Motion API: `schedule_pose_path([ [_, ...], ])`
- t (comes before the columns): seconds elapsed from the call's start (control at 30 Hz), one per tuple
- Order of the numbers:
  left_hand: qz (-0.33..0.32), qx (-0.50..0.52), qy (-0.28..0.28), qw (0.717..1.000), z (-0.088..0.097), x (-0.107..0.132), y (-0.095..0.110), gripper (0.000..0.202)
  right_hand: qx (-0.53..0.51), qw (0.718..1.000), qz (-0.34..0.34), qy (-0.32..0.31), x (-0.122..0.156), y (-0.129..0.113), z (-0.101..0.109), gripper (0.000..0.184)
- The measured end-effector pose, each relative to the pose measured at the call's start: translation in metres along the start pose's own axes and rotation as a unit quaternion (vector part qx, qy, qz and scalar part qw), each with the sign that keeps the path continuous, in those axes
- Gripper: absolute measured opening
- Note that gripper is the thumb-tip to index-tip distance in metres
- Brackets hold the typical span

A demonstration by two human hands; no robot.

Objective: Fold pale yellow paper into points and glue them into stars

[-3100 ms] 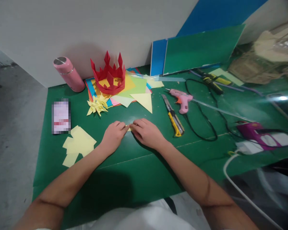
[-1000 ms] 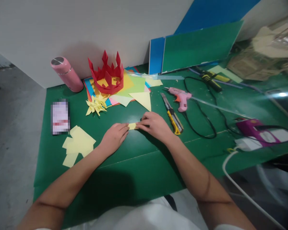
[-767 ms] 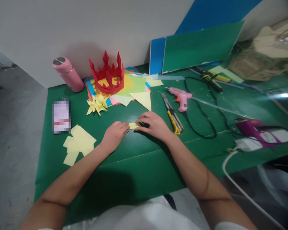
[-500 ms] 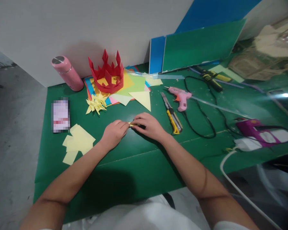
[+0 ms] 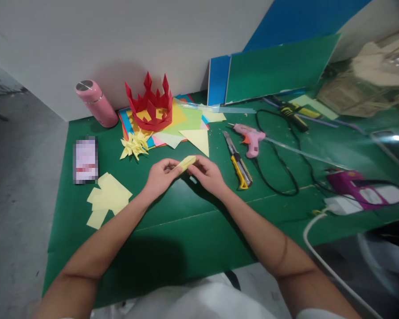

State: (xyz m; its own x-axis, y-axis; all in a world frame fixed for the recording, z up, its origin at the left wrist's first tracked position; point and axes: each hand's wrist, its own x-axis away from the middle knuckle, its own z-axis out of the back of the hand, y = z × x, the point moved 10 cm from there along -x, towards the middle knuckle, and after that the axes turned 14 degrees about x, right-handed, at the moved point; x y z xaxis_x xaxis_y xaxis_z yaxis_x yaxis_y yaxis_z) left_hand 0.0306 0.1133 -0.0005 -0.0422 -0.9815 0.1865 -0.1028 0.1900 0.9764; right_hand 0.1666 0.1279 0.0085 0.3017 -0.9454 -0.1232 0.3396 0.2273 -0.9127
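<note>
Between my two hands is a small folded strip of pale yellow paper (image 5: 187, 163), raised a little off the green table. My left hand (image 5: 160, 176) pinches its lower left end between thumb and fingers. At the other end, my right hand (image 5: 207, 172) grips it the same way. Just beyond the hands lie a pale yellow paper triangle (image 5: 198, 140) and a cluster of folded yellow paper pieces (image 5: 134, 144). Several flat yellow paper pieces (image 5: 108, 195) overlap to the left of my left forearm.
A red folded-paper crown (image 5: 151, 113) sits on coloured sheets (image 5: 194, 122) near the wall. A pink bottle (image 5: 97, 104) and a phone (image 5: 85, 160) stand left. Rightward lie a yellow utility knife (image 5: 238, 165), a pink glue gun (image 5: 250, 139), pliers (image 5: 291, 113) and a power strip (image 5: 355, 188).
Both hands have lifted the folded paper from the tabletop and tilted it, so more of it shows. My fingers have shifted from pressing it down to holding its ends.
</note>
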Motion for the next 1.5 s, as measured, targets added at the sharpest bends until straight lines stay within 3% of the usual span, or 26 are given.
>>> schedule_pose_path([
  [0.27,0.079,0.183,0.016,0.980,-0.017,0.008,-0.028,0.043,-0.049,0.997,-0.054,-0.003,-0.003,0.013,-0.002,0.024],
  [0.53,0.038,0.149,0.012,0.988,-0.011,0.005,-0.024,0.040,-0.118,0.991,-0.049,-0.033,0.001,0.006,-0.008,0.031],
  [0.73,0.052,0.150,0.008,0.987,-0.014,0.007,-0.024,0.037,-0.123,0.991,-0.041,-0.030,0.004,0.000,-0.008,0.029],
  [1.0,0.081,0.145,-0.021,0.986,-0.017,0.006,-0.030,0.031,-0.048,0.998,-0.033,-0.009,0.008,0.002,-0.005,0.019],
  [1.27,0.059,0.133,-0.016,0.989,-0.016,0.006,-0.026,0.032,0.021,1.000,0.012,0.000,0.009,-0.007,-0.002,0.017],
  [1.5,0.052,0.110,-0.006,0.993,-0.017,0.007,-0.022,0.031,0.022,1.000,-0.005,0.005,0.009,-0.005,-0.002,0.012],
])
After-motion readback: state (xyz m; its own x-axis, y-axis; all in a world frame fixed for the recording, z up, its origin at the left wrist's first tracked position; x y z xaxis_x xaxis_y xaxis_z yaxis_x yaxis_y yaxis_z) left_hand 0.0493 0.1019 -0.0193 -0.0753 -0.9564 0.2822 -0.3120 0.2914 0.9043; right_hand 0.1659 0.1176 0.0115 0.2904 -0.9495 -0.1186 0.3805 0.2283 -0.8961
